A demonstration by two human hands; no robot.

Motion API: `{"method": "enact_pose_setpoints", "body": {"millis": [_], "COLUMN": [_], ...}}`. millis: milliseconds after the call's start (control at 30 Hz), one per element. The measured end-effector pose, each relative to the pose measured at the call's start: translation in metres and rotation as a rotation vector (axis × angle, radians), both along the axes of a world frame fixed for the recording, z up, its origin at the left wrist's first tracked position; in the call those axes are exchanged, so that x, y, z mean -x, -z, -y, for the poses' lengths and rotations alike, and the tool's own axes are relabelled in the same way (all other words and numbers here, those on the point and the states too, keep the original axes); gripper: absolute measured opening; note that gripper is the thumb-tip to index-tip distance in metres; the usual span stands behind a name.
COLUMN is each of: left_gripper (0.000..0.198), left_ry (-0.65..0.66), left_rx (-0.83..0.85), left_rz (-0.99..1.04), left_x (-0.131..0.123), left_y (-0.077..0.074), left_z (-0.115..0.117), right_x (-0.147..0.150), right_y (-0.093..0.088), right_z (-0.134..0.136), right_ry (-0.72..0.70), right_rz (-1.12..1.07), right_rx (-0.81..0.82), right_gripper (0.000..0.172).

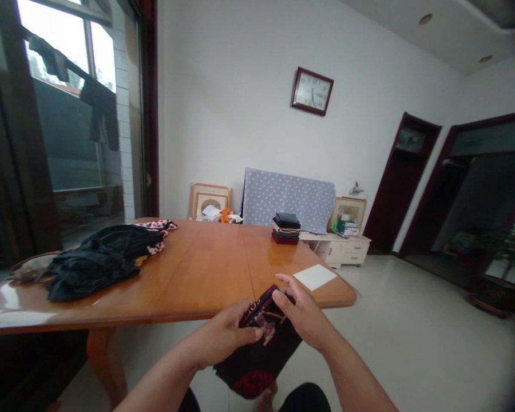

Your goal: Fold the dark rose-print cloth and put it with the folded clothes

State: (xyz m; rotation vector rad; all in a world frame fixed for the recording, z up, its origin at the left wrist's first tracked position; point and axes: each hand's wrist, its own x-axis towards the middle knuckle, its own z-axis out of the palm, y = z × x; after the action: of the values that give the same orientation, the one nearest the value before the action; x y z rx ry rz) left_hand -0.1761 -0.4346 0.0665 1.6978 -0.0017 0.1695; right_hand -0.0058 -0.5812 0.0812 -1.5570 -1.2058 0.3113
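Held up before me, close to the front edge of the table, is a black garment (257,363) with red patterned trim and a printed figure and lettering. Its upper part is folded over into a band, while the lower part hangs down above my knees. My left hand (227,337) grips the band's left side, thumb across the front. On the right side, my right hand (302,312) pinches it with the thumb in front and the index finger stretched out. The other fingertips are hidden behind the cloth.
A wooden table (210,257) spans the space ahead. On it lie a heap of dark clothes (98,260) at left, a stack of folded clothes (286,229) at the far side, and a white sheet (315,277) near the right corner. A white cabinet (347,252) stands behind.
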Motion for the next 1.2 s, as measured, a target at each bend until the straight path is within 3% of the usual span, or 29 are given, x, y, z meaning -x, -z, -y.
{"method": "enact_pose_setpoints", "body": {"millis": [100, 200, 300, 467, 567, 767, 900, 1067, 1200], "left_gripper": [0.035, 0.036, 0.036, 0.033, 0.033, 0.053, 0.079, 0.072, 0.091], "left_ry": [0.061, 0.093, 0.093, 0.087, 0.104, -0.005, -0.021, 0.008, -0.071], "left_rx": [0.014, 0.039, 0.03, 0.017, 0.033, 0.211, 0.335, 0.302, 0.27], "left_rz": [0.002, -0.007, -0.002, -0.03, -0.035, -0.004, 0.058, 0.229, 0.263], "left_x": [0.003, 0.003, 0.003, 0.002, 0.0, 0.002, 0.006, 0.005, 0.0], "left_y": [-0.004, -0.008, -0.008, -0.007, -0.008, -0.01, -0.008, -0.005, 0.001], "left_z": [0.004, 0.007, 0.005, 0.002, 0.003, -0.008, -0.014, 0.0, 0.012], "right_x": [0.0, -0.001, -0.002, -0.004, -0.004, -0.012, -0.022, -0.029, -0.03], "right_y": [-0.002, 0.001, 0.003, 0.0, -0.001, -0.002, 0.001, 0.01, 0.015], "right_z": [-0.001, -0.005, -0.006, 0.0, 0.004, 0.014, 0.021, 0.024, 0.023], "right_ry": [0.06, 0.103, 0.114, -0.04, -0.013, 0.078, 0.189, 0.258, 0.297], "right_rz": [0.198, 0.279, 0.245, 0.122, 0.156, 0.029, -0.129, -0.211, -0.192], "right_rx": [0.05, 0.045, 0.025, 0.107, 0.142, -0.013, -0.134, -0.181, -0.215], "right_gripper": [0.036, 0.045, 0.048, 0.042, 0.041, 0.041, 0.044, 0.045, 0.044]}}
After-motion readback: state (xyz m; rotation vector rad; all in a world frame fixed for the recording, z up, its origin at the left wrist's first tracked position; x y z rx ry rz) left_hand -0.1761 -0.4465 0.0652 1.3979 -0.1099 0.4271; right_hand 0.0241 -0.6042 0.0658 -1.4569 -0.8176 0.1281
